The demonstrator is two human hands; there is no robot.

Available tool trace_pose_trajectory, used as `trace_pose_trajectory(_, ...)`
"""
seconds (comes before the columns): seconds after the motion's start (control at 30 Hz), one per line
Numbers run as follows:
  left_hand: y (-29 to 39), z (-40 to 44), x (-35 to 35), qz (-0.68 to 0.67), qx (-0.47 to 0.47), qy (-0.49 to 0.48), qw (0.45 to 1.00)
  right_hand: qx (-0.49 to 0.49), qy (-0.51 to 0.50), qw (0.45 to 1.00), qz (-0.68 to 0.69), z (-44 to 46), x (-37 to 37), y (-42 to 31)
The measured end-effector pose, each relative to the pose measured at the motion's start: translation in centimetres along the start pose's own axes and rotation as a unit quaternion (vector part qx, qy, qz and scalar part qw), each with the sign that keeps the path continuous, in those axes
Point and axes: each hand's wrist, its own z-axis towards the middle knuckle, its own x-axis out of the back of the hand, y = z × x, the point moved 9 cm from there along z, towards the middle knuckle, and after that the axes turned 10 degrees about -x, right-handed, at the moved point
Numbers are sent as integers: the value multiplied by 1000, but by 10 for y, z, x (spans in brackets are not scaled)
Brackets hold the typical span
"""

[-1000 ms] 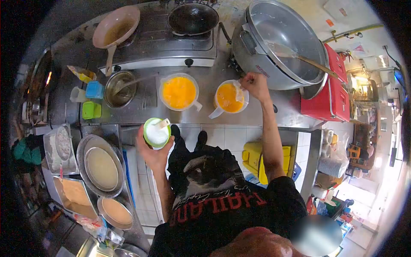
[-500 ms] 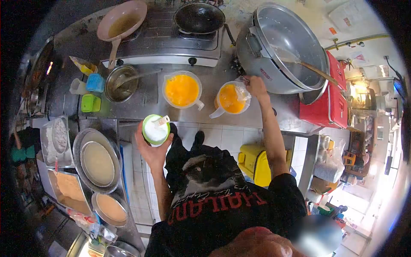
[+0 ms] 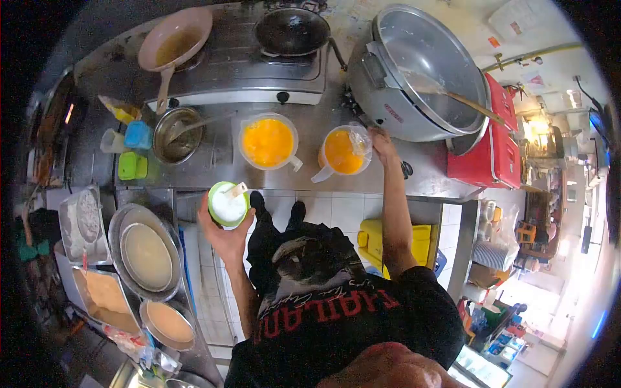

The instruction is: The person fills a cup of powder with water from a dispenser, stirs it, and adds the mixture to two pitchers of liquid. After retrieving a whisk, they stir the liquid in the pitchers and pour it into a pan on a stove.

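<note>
A pale tiled floor (image 3: 348, 210) lies below a steel counter (image 3: 427, 157), bright light (image 3: 530, 297) at right.

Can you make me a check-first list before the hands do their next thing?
1. Is the round green tub held? Ok: the left hand is wrapped around it.
2. Is the pale flat handle sticking out of the tub's white contents? Ok: it pokes up.
3. Is the clear plastic pitcher of orange-yellow liquid by the right hand standing upright? Ok: it's on the grey metal counter.
4. Is its opening clear? Not ok: crinkled see-through plastic is at one side.
5. Is the right hand gripping anything? Cannot tell: its fingertips are hard to see.
</note>
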Motion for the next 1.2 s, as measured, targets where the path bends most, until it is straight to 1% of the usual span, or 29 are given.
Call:
trace_pose_trajectory(0.07,5,4,-2,-17,15,-2,1000,16,-23,998,48,1,-5,-3)
trace_pose_trajectory(0.1,2,4,-3,-20,8,-5,1000,24,-34,997,72,1,-6,-4)
trace_pose_trajectory(0.17,-2,5,-5,-27,-6,-11,1000,-17,-40,991,124,-7,-9,-5)
trace_pose_trajectory(0.2,-1,4,-5,-7,9,-17,1000,-36,-45,987,151,-11,-13,-6)
trace_pose_trajectory(0.27,7,5,-8,24,-12,-40,999,-40,11,998,47,-10,-9,5)
trace_pose_trajectory(0.3,10,5,-10,40,-22,-49,998,-48,16,997,56,-7,-7,13)
trace_pose_trajectory(0.33,9,4,-11,27,-18,-51,998,-55,20,996,65,1,-3,24)
trace_pose_trajectory(0.4,6,1,-14,4,-9,-51,999,-78,-20,976,204,41,-1,61)
trace_pose_trajectory(0.5,4,2,-14,-4,-1,-40,999,-97,-110,985,93,41,4,51)
trace_pose_trajectory(0.6,6,2,-15,-12,-4,-31,999,-97,-157,978,92,4,-13,22)
trace_pose_trajectory(0.7,6,2,-15,-7,-6,-34,999,-112,-109,984,-85,21,1,46)
trace_pose_trajectory(0.77,6,1,-16,-1,-2,-37,999,-52,-166,985,-16,66,2,78)
trace_pose_trajectory(0.83,7,0,-18,1,5,-43,999,-21,-151,988,30,73,5,80)
trace_pose_trajectory(0.9,20,3,-19,43,-29,-55,997,-16,-65,996,51,42,7,50)
trace_pose_trajectory(0.93,25,4,-19,65,-45,-59,995,36,-29,997,68,26,6,29)
trace_pose_trajectory(1.0,14,2,-18,22,-25,-49,998,137,42,985,99,-10,2,-10)
trace_pose_trajectory(1.03,8,0,-18,1,-14,-43,999,155,73,983,62,-23,1,-20)
trace_pose_trajectory(1.1,-3,-3,-18,7,-16,-42,999,191,134,972,-11,-46,-1,-38)
trace_pose_trajectory(1.2,4,-3,-19,3,-25,-47,999,299,179,934,-81,-88,-20,-85)
